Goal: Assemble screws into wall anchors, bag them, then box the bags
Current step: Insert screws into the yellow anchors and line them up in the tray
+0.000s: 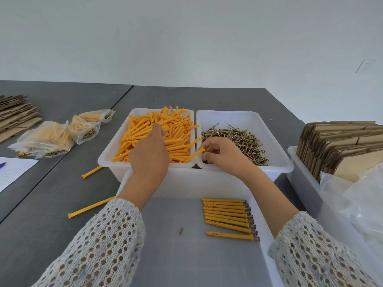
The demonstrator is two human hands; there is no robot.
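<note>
Anchor (192, 155) was pinched at its head end by right hand (222, 155), fingers curled, over the screw bin (244, 117); long axis ran diagonally, tip toward the anchor bin (116, 146). Left hand (150, 151) reached palm-down into the loose anchors, grip hidden, couldn't tell. Near tray (267, 241) held a row of assembled anchors (228, 216), screw heads right.
</note>
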